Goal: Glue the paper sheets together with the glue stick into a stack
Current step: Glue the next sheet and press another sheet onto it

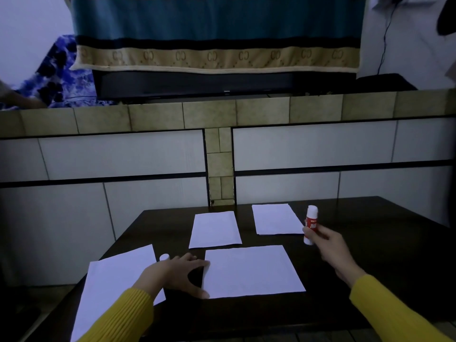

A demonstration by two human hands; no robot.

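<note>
Nearest the viewer, two yellow ribbed sleeves [128, 314] reach over a dark desk [370, 280]. A white sheet [116, 280] lies tilted at the desk's near left corner, partly under the left forearm. The left hand [172, 274] rests with spread fingers [197, 264] at the left edge of the nearest central sheet [254, 270], thumb at its near corner, fingertips touching the far corner; nothing is grasped. A small white cap [164, 256] stands just behind that hand, between the two near sheets. To the right, the right hand [330, 245] is raised above the desk, its fingers curled round the lower part of the glue stick [311, 224], a white tube with a red label, held upright. Farther back, a third sheet [214, 229] lies at mid-desk, and a fourth sheet [276, 218] lies at the far right, just beside the glue stick in this view. Beyond the desk stands a tiled wall [123, 154] with a beige ledge, and above it hangs a teal and tan patterned cloth [217, 33].
</note>
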